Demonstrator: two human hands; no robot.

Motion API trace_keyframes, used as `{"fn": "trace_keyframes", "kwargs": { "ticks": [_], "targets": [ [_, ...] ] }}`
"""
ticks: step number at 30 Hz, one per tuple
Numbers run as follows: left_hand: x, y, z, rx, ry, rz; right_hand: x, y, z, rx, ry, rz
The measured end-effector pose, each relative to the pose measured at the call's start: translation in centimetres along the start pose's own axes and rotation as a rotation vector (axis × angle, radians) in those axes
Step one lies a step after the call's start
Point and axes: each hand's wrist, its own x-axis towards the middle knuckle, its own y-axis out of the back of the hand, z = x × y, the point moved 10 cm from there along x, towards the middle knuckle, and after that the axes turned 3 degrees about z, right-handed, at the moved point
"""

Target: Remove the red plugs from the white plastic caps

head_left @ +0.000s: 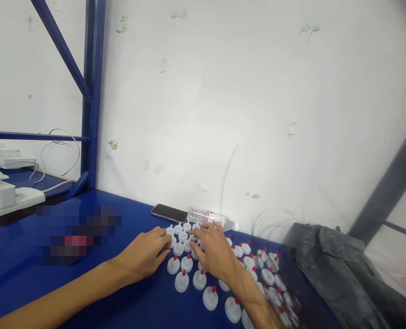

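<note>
Several white, round, disc-like caps with narrow upright tips stand on the blue table (pixel 127 301). Most, such as a front cap (pixel 210 298), have red tips, while a cluster between my hands has white tips, including a white-tipped cap (pixel 183 236). My left hand (pixel 148 253) rests at the left edge of this cluster, fingers loosely bent and touching the outer caps, thumb apart. Over the cluster's right side lies my right hand (pixel 211 249), its fingers spread and touching caps. It hides some caps beneath it. Neither hand visibly grips a cap.
Behind the caps lie a phone (pixel 169 213) and a clear plastic bottle (pixel 211 217) on its side, against the white wall. A dark plastic bag (pixel 333 256) is at the right. At left are a pixelated dark object (pixel 76 240), a blue frame post (pixel 95 96) and a white power strip (pixel 28 197).
</note>
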Motion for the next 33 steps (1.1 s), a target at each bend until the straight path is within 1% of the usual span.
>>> {"fn": "trace_keyframes", "kwargs": {
  "ticks": [3,6,9,12,14,16,19,21,23,26,30,33],
  "targets": [
    [0.0,0.6,-0.1,-0.032,0.047,0.043,0.2,-1.3,0.7,0.031,-0.041,-0.014],
    [0.1,0.9,0.5,-0.069,0.041,0.066,0.4,-1.7,1.0,0.066,-0.071,-0.012],
    [0.2,1.4,1.2,-0.106,-0.001,0.105,0.3,-0.9,0.8,0.120,-0.098,0.005],
    [0.2,2.3,1.7,-0.147,-0.052,0.175,-0.3,0.1,0.0,0.170,-0.103,0.010],
    [0.2,2.6,1.9,-0.174,-0.069,0.200,-0.9,0.5,-0.8,0.191,-0.103,0.015],
    [0.2,2.7,1.9,-0.206,-0.072,0.203,-1.5,0.7,-2.0,0.153,-0.056,0.021],
    [0.2,3.0,2.2,-0.250,-0.088,0.207,-2.0,0.6,-4.4,0.002,0.096,0.024],
    [0.1,3.3,2.7,-0.268,-0.122,0.217,-2.2,0.5,-5.4,-0.076,0.165,0.033],
    [-0.1,3.7,3.2,-0.278,-0.165,0.231,-2.1,0.6,-5.6,-0.132,0.188,0.054],
    [-0.3,4.0,3.8,-0.292,-0.226,0.239,-2.1,1.1,-5.3,-0.217,0.195,0.113],
    [-0.5,3.6,3.7,-0.281,-0.258,0.222,-2.1,1.9,-4.9,-0.239,0.210,0.172],
    [-0.6,3.7,3.6,-0.272,-0.270,0.256,-2.1,2.0,-5.3,-0.267,0.253,0.174]
  ]
}}
